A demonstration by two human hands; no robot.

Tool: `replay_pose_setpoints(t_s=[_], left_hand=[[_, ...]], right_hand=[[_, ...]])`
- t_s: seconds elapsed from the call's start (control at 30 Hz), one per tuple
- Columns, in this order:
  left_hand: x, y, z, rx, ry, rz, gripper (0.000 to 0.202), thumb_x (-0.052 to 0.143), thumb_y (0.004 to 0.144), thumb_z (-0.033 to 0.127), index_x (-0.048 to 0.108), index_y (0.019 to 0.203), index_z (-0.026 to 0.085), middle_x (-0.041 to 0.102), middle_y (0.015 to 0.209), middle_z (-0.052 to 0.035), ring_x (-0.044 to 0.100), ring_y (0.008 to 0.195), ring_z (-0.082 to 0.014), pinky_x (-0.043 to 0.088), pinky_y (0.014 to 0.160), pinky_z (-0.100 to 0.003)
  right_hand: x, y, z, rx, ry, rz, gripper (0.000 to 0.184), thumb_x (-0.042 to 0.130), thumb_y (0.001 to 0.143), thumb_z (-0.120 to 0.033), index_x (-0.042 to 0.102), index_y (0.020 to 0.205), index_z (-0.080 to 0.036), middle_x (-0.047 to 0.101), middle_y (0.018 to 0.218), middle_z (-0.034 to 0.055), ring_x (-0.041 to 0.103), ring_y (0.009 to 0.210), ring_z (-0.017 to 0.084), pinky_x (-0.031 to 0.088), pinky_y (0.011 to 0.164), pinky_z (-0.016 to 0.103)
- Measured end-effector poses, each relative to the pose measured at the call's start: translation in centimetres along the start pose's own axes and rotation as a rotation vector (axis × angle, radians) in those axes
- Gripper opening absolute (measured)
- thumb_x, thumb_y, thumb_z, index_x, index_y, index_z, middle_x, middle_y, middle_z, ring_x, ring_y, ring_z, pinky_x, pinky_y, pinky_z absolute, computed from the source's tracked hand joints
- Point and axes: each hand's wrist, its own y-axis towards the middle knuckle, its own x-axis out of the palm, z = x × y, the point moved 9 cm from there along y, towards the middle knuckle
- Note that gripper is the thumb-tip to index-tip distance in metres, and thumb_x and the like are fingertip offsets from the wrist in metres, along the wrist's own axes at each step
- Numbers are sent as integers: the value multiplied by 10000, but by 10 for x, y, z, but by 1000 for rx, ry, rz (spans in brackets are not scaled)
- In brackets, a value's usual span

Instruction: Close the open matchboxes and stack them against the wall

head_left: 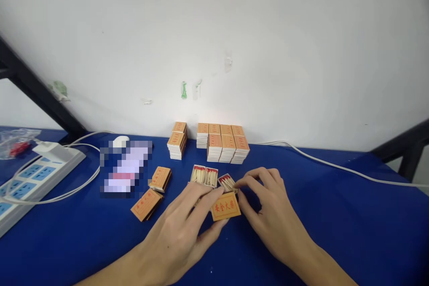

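An orange matchbox sleeve [225,207] with red characters is held between the thumb and fingers of my left hand [189,221]. My right hand [268,201] pinches the near end of an inner tray of red-tipped matches [227,182], just beyond the sleeve. The tray's near end is partly hidden by fingers and sleeve. Beyond my left fingers lie two open trays full of matches [204,175], side by side on the blue table [318,214]. To the left, two small piles of orange sleeves [146,204] rest on the table.
Stacked matchboxes [223,142] stand near the wall, with a smaller stack [177,140] to their left. At the left are a power strip [40,174], a pixelated phone-like object [127,167] and a white rounded object [121,141]. A white cable [321,161] runs along the right.
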Motion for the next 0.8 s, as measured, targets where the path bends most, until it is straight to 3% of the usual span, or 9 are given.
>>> replay_pose_setpoints(t_s=[0.17,0.33,0.57,0.8], left_hand=[[-11,4,2,-21,-1,37,458,696,1086,125,572,1527,125,709,1309,-134,699,1230,-226,613,1116,-363],[-12,5,7,-26,-14,59,391,707,1057,95,607,1433,126,717,1247,-121,707,1194,-221,622,1089,-363],[-12,1,-3,-140,9,86,329,697,1037,93,661,1360,151,690,1203,-117,709,1123,-237,661,1000,-402],[-10,-2,-17,-185,37,65,450,666,1106,135,564,1539,203,675,1316,-107,708,1210,-234,641,1062,-409]], right_hand=[[3,-2,8,67,35,65,231,628,1103,-421,680,1290,-295,655,1224,99,547,1131,336,544,946,555],[15,-4,12,95,44,31,379,646,1090,-493,647,1389,-259,654,1254,124,552,1134,343,574,936,556],[24,-7,13,104,12,18,401,664,1081,-532,679,1363,-247,668,1195,121,576,1092,349,564,921,590],[24,-6,16,100,-8,47,401,575,1124,-568,725,1254,-219,685,1158,137,614,1070,347,578,901,577]])
